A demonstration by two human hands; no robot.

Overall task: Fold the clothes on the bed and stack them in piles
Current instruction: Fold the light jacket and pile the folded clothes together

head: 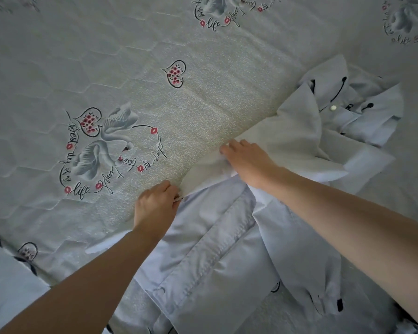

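Forearms enter from the bottom edge, both reaching out over the bed [155, 44], whose sheet is printed with swans, hearts and looping script.

Pale blue shirt [215, 261] lies spread on the near part of the sheet, button band running up toward the hands; one sleeve with a dark cuff mark trails off to the right. Its far edge is lifted and drawn taut between the two hands. Second pale garment [352, 112], with dark trim and a white button, sits crumpled just beyond, and the lifted cloth runs up against it. Corner of another pale item [7, 280] shows at the lower left, apparently already folded.

Risks, as judged: the pulled edge may drag the crumpled garment along, since the two touch. Uneven tension between the hands would skew the fold line. The trailing sleeve could get caught inside the fold and bunch.

Left hand [156, 206]: back of the hand up, wrist straight, fingers curled with thumb and fingertips pinching the shirt's edge near its corner.

Right hand [247, 161]: reached further out, knuckles up, fingers close together and bent down onto the raised fold; it seems to grip the cloth, though the fingertips are hidden beneath it.
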